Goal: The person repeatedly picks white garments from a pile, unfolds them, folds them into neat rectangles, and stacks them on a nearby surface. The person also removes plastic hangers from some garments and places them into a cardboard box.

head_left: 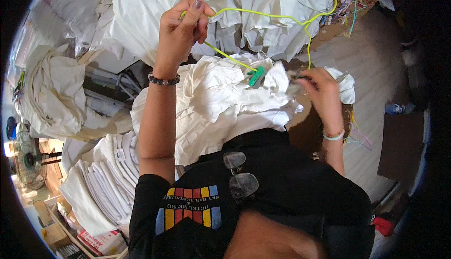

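Observation:
My left hand (pixel 186 26) is raised and closed around one shoulder of a yellow-green wire hanger (pixel 260 12). Its hook points away to the upper right. A green plastic clip (pixel 256 76) sits at the end of one lower wire, over a heap of crumpled white cloth (pixel 225 86). At the other lower wire, my right hand (pixel 322 84) has its fingers pinched together; a small dark green piece shows between them, partly hidden. A grey, motion-blurred thing (pixel 293 81) is beside those fingertips, too smeared to identify.
White garments (pixel 267 22) hang beyond the hands. Folded white linen (pixel 109 181) is stacked at lower left, near a fan (pixel 30 156) and a box of cartons (pixel 102 241). Several coloured hangers (pixel 347 8) lie at upper right. A brown panel (pixel 400 144) stands on the right.

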`<state>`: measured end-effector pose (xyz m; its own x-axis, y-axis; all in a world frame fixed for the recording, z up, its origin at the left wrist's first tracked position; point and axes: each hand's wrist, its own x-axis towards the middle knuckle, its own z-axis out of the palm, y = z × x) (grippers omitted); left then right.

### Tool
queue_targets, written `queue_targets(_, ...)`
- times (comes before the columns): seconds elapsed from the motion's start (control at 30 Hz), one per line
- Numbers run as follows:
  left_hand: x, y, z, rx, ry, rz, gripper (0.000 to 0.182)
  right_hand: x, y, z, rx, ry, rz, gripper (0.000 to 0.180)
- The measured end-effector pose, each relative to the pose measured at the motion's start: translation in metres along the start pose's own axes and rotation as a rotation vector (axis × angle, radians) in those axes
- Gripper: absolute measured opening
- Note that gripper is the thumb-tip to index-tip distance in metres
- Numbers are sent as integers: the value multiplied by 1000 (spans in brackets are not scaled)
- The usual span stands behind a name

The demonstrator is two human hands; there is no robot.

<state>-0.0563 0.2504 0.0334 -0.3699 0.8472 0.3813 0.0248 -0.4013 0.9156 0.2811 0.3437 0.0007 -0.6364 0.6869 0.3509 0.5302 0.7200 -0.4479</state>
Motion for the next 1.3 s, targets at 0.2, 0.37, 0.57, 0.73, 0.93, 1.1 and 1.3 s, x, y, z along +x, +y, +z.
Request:
queue_targets(0.2, 0, -3, 33, 71, -120, -76, 32, 26, -46, -24, 285, 223, -157, 17)
queue_targets(0.37, -3, -9, 37, 98, -135, -109, 30, 43, -60, 57, 441, 79, -277, 20)
queue_targets(0.57, -15, -58, 36, -225, -18, 49, 30, 32, -59, 103, 707, 37, 69, 41)
queue_targets(0.73, -21, -94, 54, -734, -50, -122, 37, -6, -32, 89, 573, 167, -53, 53)
queue_targets(0.93, -21, -75, 27, -833, 20, -100, 56, -51, 64, 86, 352, 363, 392, 28)
queue_targets(1.1, -32, -71, 26, -871, -122, 13, 57, -39, 83, 119, 452, 222, 564, 22)
queue_targets(1.3, -39, -58, 16, -772, 165, -33, 56, -15, 67, 111, 556, -56, 393, 30)
